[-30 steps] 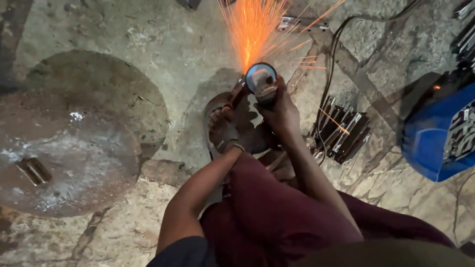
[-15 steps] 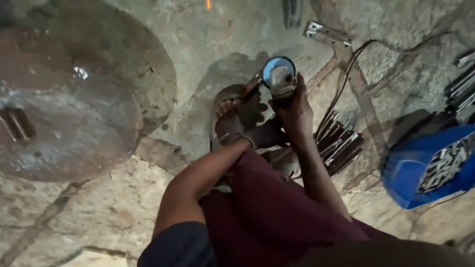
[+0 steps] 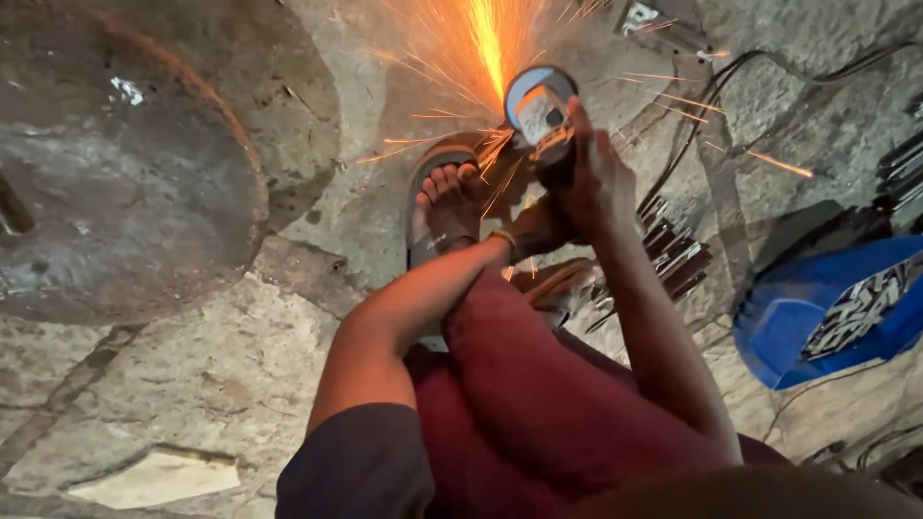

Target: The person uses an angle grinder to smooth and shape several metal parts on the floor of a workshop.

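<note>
Right hand (image 3: pixel 591 178) clamped round angle grinder (image 3: pixel 540 111), sparks flying above sandalled foot (image 3: pixel 447 202). Left hand (image 3: pixel 534 231) low beside foot; finger state unclear. Blue case (image 3: pixel 827 308) right, contents not visible.

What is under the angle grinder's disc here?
Sparks fly from beneath the angle grinder in the right hand, beside a sandalled foot. The workpiece itself is hidden.

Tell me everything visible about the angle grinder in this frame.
The angle grinder is a small handheld tool with a round grey disc guard facing the camera and a dark body. The right hand grips its body from behind. It is running: orange sparks fan away from the disc. It sits low over the stone floor, just beyond a sandalled foot.
</note>
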